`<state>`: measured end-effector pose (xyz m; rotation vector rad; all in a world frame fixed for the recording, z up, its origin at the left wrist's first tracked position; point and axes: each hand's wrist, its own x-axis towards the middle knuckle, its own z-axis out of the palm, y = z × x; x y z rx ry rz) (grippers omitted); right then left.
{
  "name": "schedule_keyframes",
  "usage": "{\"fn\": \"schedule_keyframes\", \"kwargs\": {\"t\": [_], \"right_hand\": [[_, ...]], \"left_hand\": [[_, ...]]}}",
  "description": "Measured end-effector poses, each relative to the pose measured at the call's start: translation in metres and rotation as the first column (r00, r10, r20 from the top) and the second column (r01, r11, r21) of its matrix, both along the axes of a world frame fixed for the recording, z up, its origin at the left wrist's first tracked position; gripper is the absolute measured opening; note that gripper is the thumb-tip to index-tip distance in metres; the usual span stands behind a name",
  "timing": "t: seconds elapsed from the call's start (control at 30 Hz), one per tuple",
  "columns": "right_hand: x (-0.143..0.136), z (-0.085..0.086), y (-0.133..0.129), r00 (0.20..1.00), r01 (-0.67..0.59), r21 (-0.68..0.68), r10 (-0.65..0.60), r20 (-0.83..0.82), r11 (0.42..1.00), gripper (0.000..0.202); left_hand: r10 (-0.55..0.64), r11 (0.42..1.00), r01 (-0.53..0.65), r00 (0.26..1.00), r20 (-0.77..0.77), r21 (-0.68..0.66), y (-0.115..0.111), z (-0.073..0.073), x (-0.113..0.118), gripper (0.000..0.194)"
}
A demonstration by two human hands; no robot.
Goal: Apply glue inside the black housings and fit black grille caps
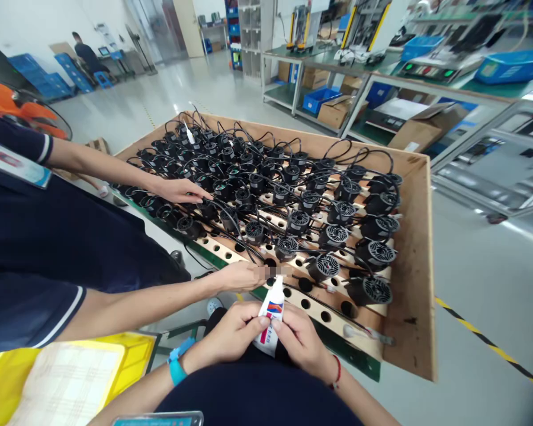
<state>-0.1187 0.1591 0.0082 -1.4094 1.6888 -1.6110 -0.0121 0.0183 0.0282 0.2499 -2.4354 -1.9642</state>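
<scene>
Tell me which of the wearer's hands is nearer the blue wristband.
Left. The left hand sits right next to the blue wristband, worn on that same wrist. The right hand is across the white tube, farther away.

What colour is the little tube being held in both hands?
The tube is white with a red and blue label, held between the left hand and right hand; the head view shows it.

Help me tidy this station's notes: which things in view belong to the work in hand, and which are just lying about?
In use:
- white tube, held by left hand and right hand
- wooden tray of black motors
- co-worker's hand at the tray

Lying about:
- yellow bin
- cardboard boxes
- blue crates
</scene>
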Motion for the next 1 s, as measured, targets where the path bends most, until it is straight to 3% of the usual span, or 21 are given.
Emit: {"fn": "schedule_keyframes", "kwargs": {"t": [0.2,0.43,0.63,0.8,1.0], "right_hand": [[-0.003,0.003,-0.001,1.000,0.011,0.043,-0.012,0.024,0.999,0.024],[-0.005,0.000,-0.004,0.993,-0.097,0.074,0.091,0.077,0.993,0.022],[-0.009,0.003,-0.008,0.980,-0.186,0.062,0.181,0.089,0.981,0.029],[-0.009,0.003,-0.012,0.965,-0.224,0.063,0.212,0.154,0.973,0.023],[-0.017,0.002,-0.011,0.955,-0.277,0.186,0.248,0.162,0.943,0.025]], "left_hand": [[0.033,0.994,-0.036,0.999,0.032,0.106,0.002,-0.001,0.002,0.038],[0.114,0.985,-0.121,0.992,0.063,0.125,0.002,0.001,0.007,0.044],[0.100,0.959,-0.122,0.990,0.098,0.255,0.002,-0.001,0.012,0.044],[0.194,0.945,-0.213,0.976,0.100,0.247,0.001,-0.003,0.014,0.045],[0.230,0.926,-0.266,0.960,0.157,0.267,0.003,-0.006,0.010,0.046]]}}
